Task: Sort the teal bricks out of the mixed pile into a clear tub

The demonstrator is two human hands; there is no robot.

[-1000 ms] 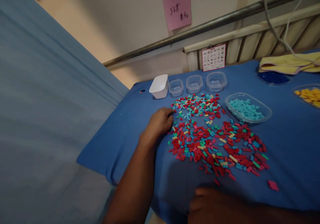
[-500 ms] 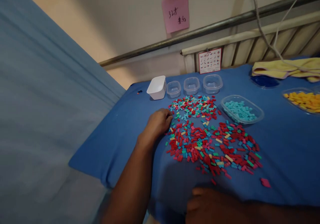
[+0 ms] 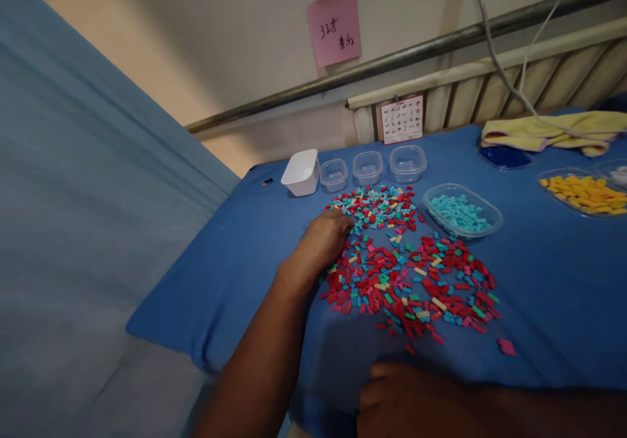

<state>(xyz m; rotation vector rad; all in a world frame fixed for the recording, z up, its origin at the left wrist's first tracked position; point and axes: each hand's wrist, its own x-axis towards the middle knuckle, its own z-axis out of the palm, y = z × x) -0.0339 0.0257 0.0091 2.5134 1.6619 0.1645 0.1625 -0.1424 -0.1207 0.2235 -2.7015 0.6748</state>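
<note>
Small plastic building bricks (image 3: 377,265) in red, turquoise, green, pink and cream lie loose across the blue cloth (image 3: 235,262). At the left edge of the heap, my left hand (image 3: 326,239) is closed, its fingertips curled down among the bricks. Whatever is between those fingers is too small to make out. My right hand (image 3: 401,395) rests at the near edge, below the heap, with its fingers curled in; what it may hold is hidden. A clear tub of turquoise bricks (image 3: 463,213) stands right of the heap.
Behind the heap stand a white container (image 3: 301,173) and three clear tubs (image 3: 367,167). A picture card (image 3: 402,119) leans against the radiator (image 3: 470,89). On the right are yellow bricks (image 3: 582,193) in a tub and a yellow cloth (image 3: 553,131). A pink brick piece (image 3: 507,346) lies apart.
My left hand has moved a little right, further over the edge of the heap. My right hand stays low at the near edge. The whole view has shifted slightly.
</note>
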